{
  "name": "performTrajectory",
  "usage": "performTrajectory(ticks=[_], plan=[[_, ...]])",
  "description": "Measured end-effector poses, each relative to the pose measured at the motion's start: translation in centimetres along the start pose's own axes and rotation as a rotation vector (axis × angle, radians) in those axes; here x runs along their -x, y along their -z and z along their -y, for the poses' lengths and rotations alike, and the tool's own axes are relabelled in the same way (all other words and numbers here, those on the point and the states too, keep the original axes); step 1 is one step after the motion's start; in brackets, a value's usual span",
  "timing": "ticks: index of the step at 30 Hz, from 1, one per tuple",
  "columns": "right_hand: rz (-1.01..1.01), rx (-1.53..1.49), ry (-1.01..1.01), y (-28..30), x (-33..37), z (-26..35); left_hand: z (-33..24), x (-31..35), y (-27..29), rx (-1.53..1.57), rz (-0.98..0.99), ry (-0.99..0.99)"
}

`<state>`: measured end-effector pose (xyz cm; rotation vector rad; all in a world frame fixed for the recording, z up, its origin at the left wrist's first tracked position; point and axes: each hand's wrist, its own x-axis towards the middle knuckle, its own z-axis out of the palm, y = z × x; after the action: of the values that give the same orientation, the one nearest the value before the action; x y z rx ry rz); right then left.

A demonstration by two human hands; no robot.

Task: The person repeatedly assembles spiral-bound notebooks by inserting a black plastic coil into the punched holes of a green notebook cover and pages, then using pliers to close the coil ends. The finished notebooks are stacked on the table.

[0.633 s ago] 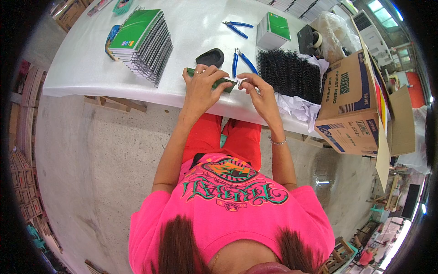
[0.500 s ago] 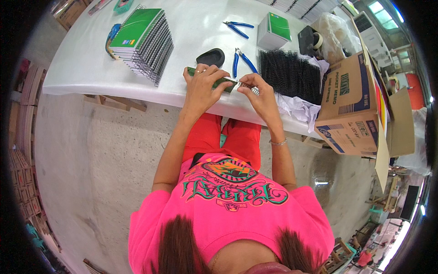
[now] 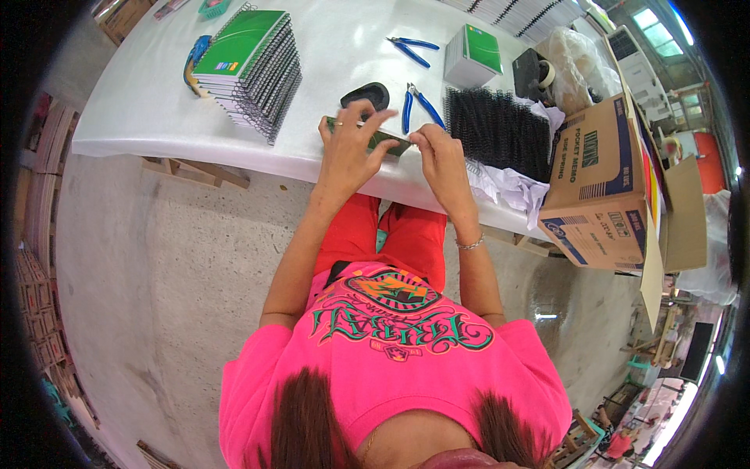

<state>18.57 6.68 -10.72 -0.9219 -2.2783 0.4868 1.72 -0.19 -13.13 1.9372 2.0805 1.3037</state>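
Observation:
Just over the table's front edge, my left hand (image 3: 350, 160) holds a small green-covered notebook (image 3: 401, 145) between its thumb and lower fingers, the upper fingers lifted and bent. My right hand (image 3: 444, 168) is closed in a pinch at the notebook's right end. Whatever lies between those fingertips is hidden. Beyond my left hand rests a black rounded dish (image 3: 367, 95). Blue-handled cutters (image 3: 423, 107) lie open past the notebook, with a second pair of cutters (image 3: 412, 51) farther back. To the right is a heap of black spiral wire coils (image 3: 496, 133).
A stack of green spiral notebooks (image 3: 248, 70) stands at left. A smaller green-topped stack (image 3: 473, 56) is at the back right. White crumpled paper (image 3: 512, 191), a black tape dispenser (image 3: 531, 72) and a large opened cardboard box (image 3: 598, 176) take up the right side.
My right fingers have moved from the coil just off the notebook's end to close at that end. My left upper fingers have lifted and spread. The view has shifted slightly.

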Motion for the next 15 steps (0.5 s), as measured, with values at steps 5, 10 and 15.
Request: performTrajectory(ticks=[5, 10, 15], plan=[[0.061, 0.040, 0.092, 0.3, -0.5, 1.1, 1.0, 0.5, -0.4, 0.126, -0.364, 0.052], [0.460, -0.321, 0.155, 0.4, -2.9, -1.9, 3.2, 1.2, 0.3, 0.310, -0.146, 0.233], [0.411, -0.167, 0.227, -2.0, -8.2, -3.3, 3.4, 1.6, 2.0, 0.244, -0.165, 0.181]])
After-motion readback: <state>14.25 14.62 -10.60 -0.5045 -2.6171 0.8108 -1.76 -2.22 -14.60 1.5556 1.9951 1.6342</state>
